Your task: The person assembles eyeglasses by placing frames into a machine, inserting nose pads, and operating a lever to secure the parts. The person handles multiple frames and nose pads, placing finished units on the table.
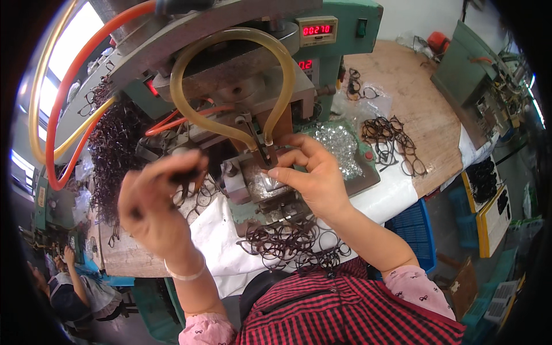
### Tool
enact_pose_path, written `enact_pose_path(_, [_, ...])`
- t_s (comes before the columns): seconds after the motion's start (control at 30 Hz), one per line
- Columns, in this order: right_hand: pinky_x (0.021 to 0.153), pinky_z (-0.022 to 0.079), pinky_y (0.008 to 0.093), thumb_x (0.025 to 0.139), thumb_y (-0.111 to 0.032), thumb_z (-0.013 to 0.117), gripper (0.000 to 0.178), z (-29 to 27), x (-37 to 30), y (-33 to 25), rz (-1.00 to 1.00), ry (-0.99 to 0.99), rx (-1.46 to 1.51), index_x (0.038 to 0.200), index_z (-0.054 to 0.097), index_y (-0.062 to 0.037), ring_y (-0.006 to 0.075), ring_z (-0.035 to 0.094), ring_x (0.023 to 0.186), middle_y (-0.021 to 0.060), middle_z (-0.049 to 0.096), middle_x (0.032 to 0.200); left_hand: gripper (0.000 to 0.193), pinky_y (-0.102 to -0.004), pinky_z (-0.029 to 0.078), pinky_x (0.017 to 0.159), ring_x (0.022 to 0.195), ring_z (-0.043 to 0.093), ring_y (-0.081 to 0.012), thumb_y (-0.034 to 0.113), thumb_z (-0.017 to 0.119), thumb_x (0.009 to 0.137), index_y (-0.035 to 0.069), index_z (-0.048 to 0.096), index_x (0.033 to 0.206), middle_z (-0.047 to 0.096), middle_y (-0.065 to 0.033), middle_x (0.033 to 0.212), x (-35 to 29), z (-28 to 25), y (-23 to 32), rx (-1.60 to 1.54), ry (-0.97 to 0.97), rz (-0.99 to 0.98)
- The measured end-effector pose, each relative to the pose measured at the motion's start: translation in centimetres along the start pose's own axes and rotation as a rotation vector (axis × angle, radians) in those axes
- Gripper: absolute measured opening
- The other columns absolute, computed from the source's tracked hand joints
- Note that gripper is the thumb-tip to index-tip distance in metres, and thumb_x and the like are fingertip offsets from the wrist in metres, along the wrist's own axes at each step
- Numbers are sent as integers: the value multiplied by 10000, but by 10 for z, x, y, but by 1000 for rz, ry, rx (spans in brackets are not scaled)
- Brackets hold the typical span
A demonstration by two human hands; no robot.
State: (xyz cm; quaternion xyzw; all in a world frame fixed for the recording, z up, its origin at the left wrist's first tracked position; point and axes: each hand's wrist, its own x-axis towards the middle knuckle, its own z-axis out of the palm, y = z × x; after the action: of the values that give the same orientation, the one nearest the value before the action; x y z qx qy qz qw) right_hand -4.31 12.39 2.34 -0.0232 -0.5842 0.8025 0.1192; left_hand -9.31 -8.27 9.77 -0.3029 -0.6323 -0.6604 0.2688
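My right hand (pixel 313 175) is at the work area of a green press machine (pixel 339 52), thumb and fingers pinched together beside the metal tool head (pixel 261 146). Whatever sits between those fingertips is too small to make out. My left hand (pixel 158 201) is raised left of the press and smeared by motion. A dark blur shows by its fingers; I cannot tell if they hold it. Dark eyeglass frames (pixel 287 244) lie in a tangled heap just in front of the press. Small shiny clear pieces (pixel 339 146) are piled to the right of the tool.
A loop of yellowish tube (pixel 238 34) and an orange hose (pixel 57 126) hang over the machine. More eyeglass frames (pixel 397 144) lie on the wooden table (pixel 425 86) at right, with a big dark heap (pixel 115 155) at left. A blue crate (pixel 411 230) stands below. Another person (pixel 80 287) sits far left.
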Motion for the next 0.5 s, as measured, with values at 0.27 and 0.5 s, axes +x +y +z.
enact_pose_path(0.27, [937, 506, 372, 816, -71, 740, 458, -32, -39, -17, -283, -130, -476, 1250, 621, 16, 270, 646, 1085, 138, 682, 1184, 435, -285, 566, 580, 605, 648, -200, 424, 624, 937, 56, 519, 731, 754, -121, 917, -33, 23, 13, 449, -607, 427])
enact_pose_path(0.5, [799, 491, 438, 727, -127, 784, 265, -128, -48, 41, -342, 389, -1540, 968, 711, -44, 336, 598, 918, 113, 650, 864, 439, -304, 577, 619, 750, 687, -220, 424, 786, 770, 69, 526, 761, 726, -145, 1088, -74, 64, -22, 230, -729, 734])
